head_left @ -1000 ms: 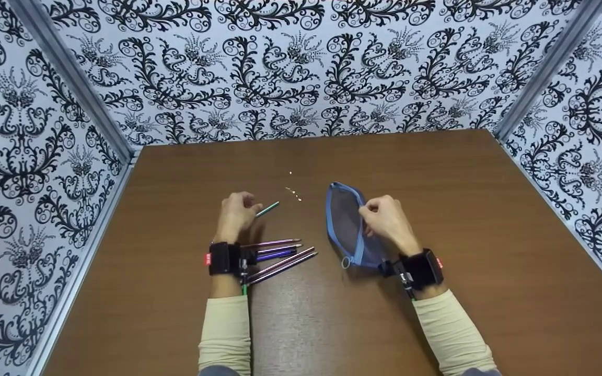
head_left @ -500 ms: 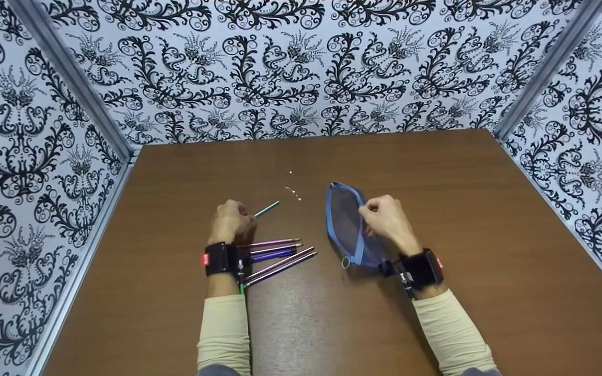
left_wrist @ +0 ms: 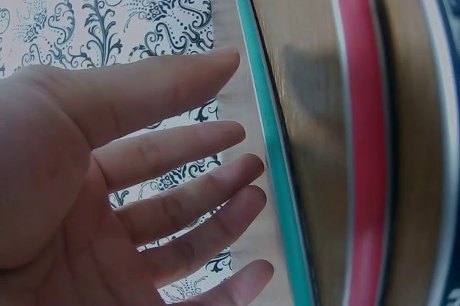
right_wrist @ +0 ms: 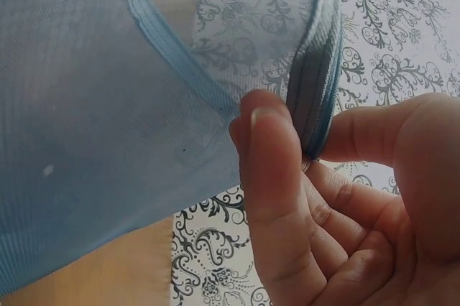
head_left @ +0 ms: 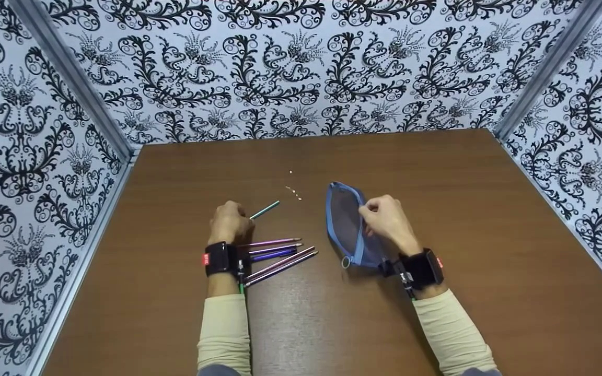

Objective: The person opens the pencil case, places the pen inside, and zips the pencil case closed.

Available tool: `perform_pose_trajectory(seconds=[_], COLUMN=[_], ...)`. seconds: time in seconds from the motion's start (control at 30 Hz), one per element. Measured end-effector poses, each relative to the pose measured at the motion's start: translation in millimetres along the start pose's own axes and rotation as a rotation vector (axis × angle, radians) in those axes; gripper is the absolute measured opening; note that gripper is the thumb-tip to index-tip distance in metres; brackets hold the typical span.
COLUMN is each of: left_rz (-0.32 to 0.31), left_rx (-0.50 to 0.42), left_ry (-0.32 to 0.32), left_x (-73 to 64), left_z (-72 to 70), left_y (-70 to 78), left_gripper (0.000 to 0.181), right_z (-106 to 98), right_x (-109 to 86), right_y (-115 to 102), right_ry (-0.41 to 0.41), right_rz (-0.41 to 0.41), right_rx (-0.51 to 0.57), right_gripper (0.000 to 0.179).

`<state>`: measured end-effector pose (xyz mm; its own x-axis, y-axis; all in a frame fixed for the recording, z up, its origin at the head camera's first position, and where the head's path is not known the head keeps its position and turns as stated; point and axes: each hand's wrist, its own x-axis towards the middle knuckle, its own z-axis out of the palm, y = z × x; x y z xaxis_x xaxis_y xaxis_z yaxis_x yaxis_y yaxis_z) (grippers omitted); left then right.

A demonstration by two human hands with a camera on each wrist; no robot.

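My left hand (head_left: 229, 223) is above the left part of the table, close to a teal pencil (head_left: 265, 210) that lies there. In the left wrist view its fingers and thumb (left_wrist: 172, 90) are spread and extended, with a visible gap between the fingertips and the teal pencil (left_wrist: 269, 126). A blue mesh zipper pouch (head_left: 371, 253) stands with its mouth gaping toward the left. My right hand (head_left: 389, 220) pinches the zipper edge of that pouch (right_wrist: 108, 119) between thumb and finger.
Several pencils, among them a pink pencil (head_left: 275, 242), and a blue pen (head_left: 275, 255) lie beside my left wrist, partly hidden by its camera. Small shiny flecks (head_left: 294, 192) dot the tabletop (head_left: 411, 167). Patterned walls (head_left: 301, 68) enclose the table's back and sides.
My left hand has moved a little left and toward me, uncovering more of the teal pencil, which stays almost in place. My right hand and the pouch look unchanged.
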<state>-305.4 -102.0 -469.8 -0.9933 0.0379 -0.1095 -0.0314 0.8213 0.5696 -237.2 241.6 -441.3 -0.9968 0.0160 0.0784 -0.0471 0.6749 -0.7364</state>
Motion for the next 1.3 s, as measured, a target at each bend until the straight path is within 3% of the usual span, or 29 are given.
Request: perform_pose_trajectory(seconds=[0.13,0.37,0.77,0.93,1.3], left_rz=[0.002,-0.012,-0.09,-0.103,-0.127], left_rx=[0.004,0.008,0.034,0.047,0.043], left_ry=[-0.003,0.004,0.052,0.068,0.062], left_x=[1.9,3.4,3.2,3.5,5.1], left_z=[1.2,3.7,8.3,8.6,9.2], left_y=[-0.4,0.9,2.2,3.1,2.3], left_gripper=[0.017,0.031,0.004,0.019,0.024], right_z=[-0.2,-0.9,-0.6,0.2,0.2], right_x=[0.1,-0.4,0.0,0.1,0.3], right_y=[0.3,-0.1,-0.2,-0.3,-0.7], right_ry=[0.001,-0.003,-0.013,0.007,0.002], right_rz=[0.006,0.005,0.012,-0.008,0.016], right_rx=[-0.001,0.008,0.019,0.021,0.022], right_gripper=[0.027,0.027,0.027,0.027,0.026])
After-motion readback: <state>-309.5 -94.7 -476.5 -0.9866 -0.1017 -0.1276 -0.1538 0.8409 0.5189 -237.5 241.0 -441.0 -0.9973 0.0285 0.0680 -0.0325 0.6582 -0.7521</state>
